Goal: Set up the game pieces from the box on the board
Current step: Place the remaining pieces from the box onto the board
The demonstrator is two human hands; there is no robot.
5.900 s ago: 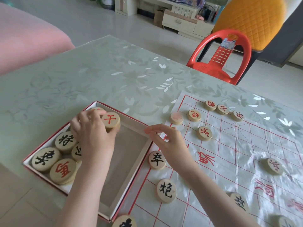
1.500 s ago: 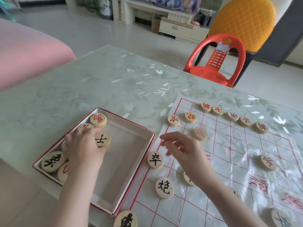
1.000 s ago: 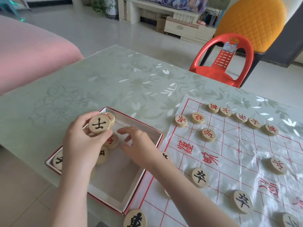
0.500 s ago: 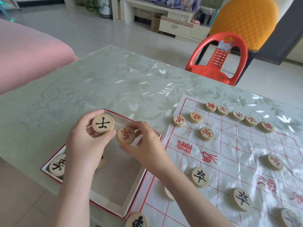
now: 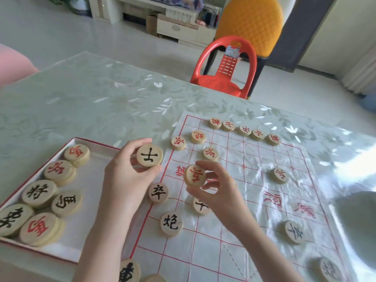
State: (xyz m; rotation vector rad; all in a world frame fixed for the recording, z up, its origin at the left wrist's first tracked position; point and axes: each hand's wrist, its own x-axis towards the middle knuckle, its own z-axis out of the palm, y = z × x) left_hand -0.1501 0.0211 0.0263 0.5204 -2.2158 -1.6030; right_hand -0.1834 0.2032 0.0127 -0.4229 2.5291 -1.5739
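My left hand (image 5: pixel 126 178) grips a round wooden piece with a black character (image 5: pixel 149 155), raised over the box's right edge. My right hand (image 5: pixel 218 190) pinches a wooden piece with a red character (image 5: pixel 194 175) above the left part of the board (image 5: pixel 254 200), a thin plastic sheet with a red grid. The red-edged box (image 5: pixel 85 220) lies left of the board and holds several pieces with red and black characters. Red-lettered pieces line the board's far edge; black-lettered ones (image 5: pixel 171 223) lie along its near left side.
A pale green floral cloth covers the table (image 5: pixel 101 102). A red plastic chair (image 5: pixel 225 68) stands past the far edge, with an orange padded chair behind it. A grey blurred shape (image 5: pixel 358 224) covers the board's right edge. Something pink (image 5: pixel 14 68) sits at far left.
My right hand has carried the red-lettered piece from over the box rightward to above the board. My left hand, with the black-lettered piece, has shifted right to the box's edge.
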